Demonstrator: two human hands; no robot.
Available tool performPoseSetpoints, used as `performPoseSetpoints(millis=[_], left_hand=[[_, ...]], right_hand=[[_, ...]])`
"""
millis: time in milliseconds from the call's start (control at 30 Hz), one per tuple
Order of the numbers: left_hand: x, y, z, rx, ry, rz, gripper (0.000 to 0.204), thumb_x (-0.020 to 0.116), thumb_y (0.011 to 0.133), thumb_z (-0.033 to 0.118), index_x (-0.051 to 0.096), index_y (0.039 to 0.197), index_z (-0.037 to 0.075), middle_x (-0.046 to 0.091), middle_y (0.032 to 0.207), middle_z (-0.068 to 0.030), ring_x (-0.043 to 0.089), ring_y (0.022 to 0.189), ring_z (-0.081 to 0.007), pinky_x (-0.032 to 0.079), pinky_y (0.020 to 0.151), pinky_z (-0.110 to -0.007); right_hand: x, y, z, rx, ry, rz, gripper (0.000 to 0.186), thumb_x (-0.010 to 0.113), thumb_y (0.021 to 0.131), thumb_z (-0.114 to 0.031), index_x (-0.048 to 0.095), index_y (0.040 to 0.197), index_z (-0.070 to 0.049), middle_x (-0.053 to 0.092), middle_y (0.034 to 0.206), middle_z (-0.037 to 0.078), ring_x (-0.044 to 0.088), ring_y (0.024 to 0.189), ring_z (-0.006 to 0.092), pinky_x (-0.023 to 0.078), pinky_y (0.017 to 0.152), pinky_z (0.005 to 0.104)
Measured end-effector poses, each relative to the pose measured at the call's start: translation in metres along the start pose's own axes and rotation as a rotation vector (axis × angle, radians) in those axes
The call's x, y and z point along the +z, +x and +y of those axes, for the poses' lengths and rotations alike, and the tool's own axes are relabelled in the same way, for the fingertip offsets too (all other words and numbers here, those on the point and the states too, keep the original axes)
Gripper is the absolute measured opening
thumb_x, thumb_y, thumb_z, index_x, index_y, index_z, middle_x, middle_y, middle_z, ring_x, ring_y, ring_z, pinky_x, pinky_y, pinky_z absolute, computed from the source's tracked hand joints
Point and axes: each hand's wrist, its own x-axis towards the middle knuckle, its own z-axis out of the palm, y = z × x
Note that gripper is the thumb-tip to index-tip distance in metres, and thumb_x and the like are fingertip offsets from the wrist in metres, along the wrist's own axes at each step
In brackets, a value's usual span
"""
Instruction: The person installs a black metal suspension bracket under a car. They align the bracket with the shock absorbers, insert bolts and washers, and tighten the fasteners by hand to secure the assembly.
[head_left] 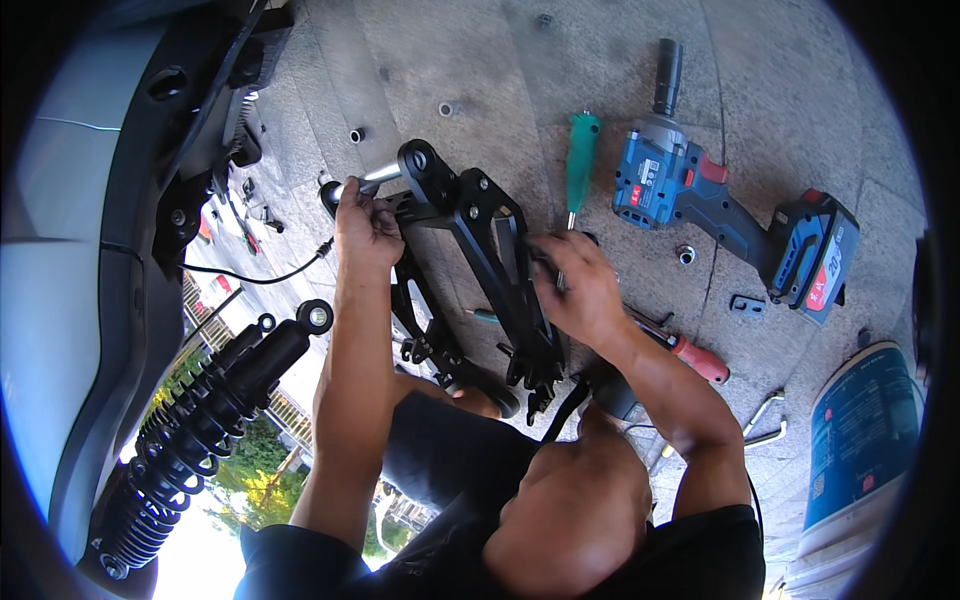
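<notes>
A black forked metal frame, like a scooter swingarm [488, 255], stands in front of me, its two long arms running back toward my body. My left hand [368, 228] is closed around its far left end, beside a bare silver tube [382, 174] that spans the fork's two ends. Against the frame's right arm, my right hand [578, 285] has bent fingers, partly smeared by motion. Whether it holds anything is hidden. Just beyond that hand lies a screwdriver with a green handle [581, 160], its shaft pointing toward my fingers.
A blue cordless impact wrench [655, 180] with a long socket lies at the right, near a loose socket [685, 255]. Closer are a red-handled tool [700, 360], hex keys [768, 425] and a blue bucket [865, 430]. At left are a vehicle body [75, 330] and a black shock absorber [205, 430].
</notes>
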Motion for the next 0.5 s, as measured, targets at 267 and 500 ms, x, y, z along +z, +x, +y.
performPoseSetpoints(millis=[267,500], left_hand=[[0.014,-0.011,-0.002,-0.011,-0.022,0.082,0.023,0.064,0.092,0.033,0.058,0.077,0.016,0.047,0.055,0.0046,0.044,0.045,-0.0037,0.038,0.038,-0.013],[0.007,0.003,0.001,0.005,0.0,0.073,0.023,0.064,0.092,0.032,0.057,0.075,0.018,0.045,0.053,0.0064,0.04,0.041,-0.0021,0.035,0.037,-0.012]], right_hand=[[-0.036,-0.028,0.028,0.161,-0.374,0.033,0.041,0.07,0.074,-0.009,0.063,0.114,-0.011,0.06,0.109,0.013,0.06,0.1,0.0329,0.052,0.081,0.0411],[-0.026,-0.023,0.026,0.13,-0.514,0.041,0.046,0.074,0.071,-0.014,0.064,0.116,-0.015,0.059,0.112,0.008,0.058,0.099,0.03,0.052,0.08,0.0409]])
